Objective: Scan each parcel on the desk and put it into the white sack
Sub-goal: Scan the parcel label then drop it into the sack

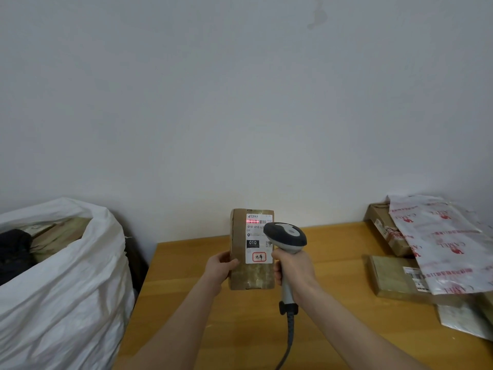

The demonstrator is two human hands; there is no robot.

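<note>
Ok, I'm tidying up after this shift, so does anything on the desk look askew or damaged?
Only the right-hand pile: a white printed mailer lies crooked across two brown boxes, partly covering one's label. The parcel being scanned looks intact, just wrinkled tape.

The scanner [285, 237] hides the right edge of the label [257, 237] on the parcel [250, 273], the label's fine print is too small to read, the cable [290, 340] and the sack [66, 303] run off the bottom and left edges, and the mailer [448, 244] covers part of the boxes [394, 276].
</note>
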